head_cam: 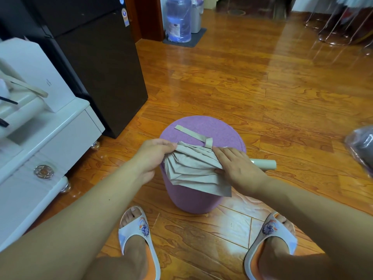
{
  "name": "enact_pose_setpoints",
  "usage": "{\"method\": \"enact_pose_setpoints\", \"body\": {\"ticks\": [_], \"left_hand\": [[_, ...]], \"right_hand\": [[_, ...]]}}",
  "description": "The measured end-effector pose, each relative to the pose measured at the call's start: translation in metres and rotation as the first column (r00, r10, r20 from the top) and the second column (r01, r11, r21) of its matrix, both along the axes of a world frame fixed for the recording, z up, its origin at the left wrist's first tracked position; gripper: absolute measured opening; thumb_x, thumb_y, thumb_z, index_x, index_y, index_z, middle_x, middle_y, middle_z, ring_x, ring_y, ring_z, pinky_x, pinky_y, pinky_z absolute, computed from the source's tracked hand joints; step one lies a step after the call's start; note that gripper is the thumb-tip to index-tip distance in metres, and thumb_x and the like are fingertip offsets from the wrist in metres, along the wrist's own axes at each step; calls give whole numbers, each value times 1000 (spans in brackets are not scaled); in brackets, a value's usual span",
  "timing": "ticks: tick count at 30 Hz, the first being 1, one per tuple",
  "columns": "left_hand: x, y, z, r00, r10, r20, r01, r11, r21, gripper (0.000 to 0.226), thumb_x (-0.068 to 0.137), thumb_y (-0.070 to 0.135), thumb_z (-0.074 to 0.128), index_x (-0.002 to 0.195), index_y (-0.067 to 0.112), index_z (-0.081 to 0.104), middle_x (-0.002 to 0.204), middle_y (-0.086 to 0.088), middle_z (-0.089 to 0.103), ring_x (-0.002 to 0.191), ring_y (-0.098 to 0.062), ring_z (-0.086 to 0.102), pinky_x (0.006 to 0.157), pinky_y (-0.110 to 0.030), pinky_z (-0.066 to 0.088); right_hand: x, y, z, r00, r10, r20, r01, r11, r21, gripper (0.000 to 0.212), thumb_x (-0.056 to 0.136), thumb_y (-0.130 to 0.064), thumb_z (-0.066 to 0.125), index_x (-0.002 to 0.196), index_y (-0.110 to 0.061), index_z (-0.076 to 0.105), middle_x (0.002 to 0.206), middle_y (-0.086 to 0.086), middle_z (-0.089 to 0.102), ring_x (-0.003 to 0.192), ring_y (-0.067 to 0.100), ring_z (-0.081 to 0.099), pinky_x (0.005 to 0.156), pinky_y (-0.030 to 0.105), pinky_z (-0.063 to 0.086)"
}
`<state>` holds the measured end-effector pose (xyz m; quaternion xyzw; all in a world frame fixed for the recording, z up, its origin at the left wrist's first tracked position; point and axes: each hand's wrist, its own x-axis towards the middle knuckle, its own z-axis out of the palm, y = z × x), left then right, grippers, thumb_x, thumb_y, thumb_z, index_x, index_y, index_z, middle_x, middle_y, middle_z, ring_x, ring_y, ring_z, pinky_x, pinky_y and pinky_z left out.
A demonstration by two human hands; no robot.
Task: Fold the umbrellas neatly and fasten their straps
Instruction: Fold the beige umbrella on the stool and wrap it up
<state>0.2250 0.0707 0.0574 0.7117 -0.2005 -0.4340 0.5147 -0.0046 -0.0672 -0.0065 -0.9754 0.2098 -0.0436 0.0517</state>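
Observation:
A beige folding umbrella (193, 170) lies across the top of a round purple stool (201, 130), its canopy gathered into flat pleats that hang over the stool's front edge. Its loose strap (191, 134) trails up and left over the stool top. The pale handle (264, 164) sticks out to the right past the stool. My left hand (155, 152) pinches the pleats at the canopy's upper left corner. Pressing down on the canopy near the handle end, my right hand (236, 166) curls its fingers around the fabric.
A white wheeled cabinet (50, 138) and a dark fridge (105, 67) stand to the left. A grey bundle in clear plastic (361, 146) lies on the wooden floor at right. My feet in slippers (139, 239) rest in front of the stool. A water bottle (178, 19) stands far back.

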Motion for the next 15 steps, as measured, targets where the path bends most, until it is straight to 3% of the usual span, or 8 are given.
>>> {"method": "enact_pose_setpoints", "body": {"ticks": [7, 8, 10, 12, 15], "left_hand": [[10, 5, -1, 917, 7, 400, 94, 968, -231, 10, 97, 20, 67, 87, 17, 67, 94, -2, 68, 88, -15, 61, 86, -32, 47], [14, 7, 0, 846, -62, 530, 200, 958, -206, 7, 93, 21, 72, 88, 20, 67, 97, 0, 69, 93, -16, 61, 88, -31, 46], [19, 14, -2, 548, -242, 800, 437, 899, -27, 16, 85, 27, 81, 96, 25, 69, 104, 6, 63, 103, -15, 54, 92, -31, 42], [18, 17, -8, 275, -322, 906, 531, 836, 137, 28, 82, 31, 82, 107, 28, 69, 110, 11, 56, 109, -13, 46, 94, -34, 38], [13, 15, -15, 102, -300, 948, 540, 817, 200, 26, 82, 26, 79, 107, 27, 71, 117, 5, 54, 117, -20, 44, 95, -35, 31]], "right_hand": [[2, -6, 5, 999, -24, -49, 27, 998, 64, 69, 100, -53, 24, 153, -9, 34, 144, 9, 50, 128, 29, 47, 104, 44, 40], [2, -7, 5, 998, -23, -59, 27, 997, 69, 69, 100, -53, 24, 153, -10, 34, 144, 9, 49, 128, 29, 46, 104, 44, 40], [4, -9, 5, 997, -25, -73, 31, 996, 87, 69, 100, -54, 28, 154, -11, 33, 144, 8, 49, 128, 29, 46, 104, 45, 41], [5, -14, 5, 997, -20, -79, 28, 994, 102, 66, 102, -50, 38, 155, -11, 31, 145, 8, 48, 129, 30, 46, 104, 47, 42], [6, -17, 6, 997, -7, -79, 16, 994, 112, 64, 102, -44, 46, 155, -11, 31, 147, 8, 47, 130, 31, 46, 105, 48, 42]]}}
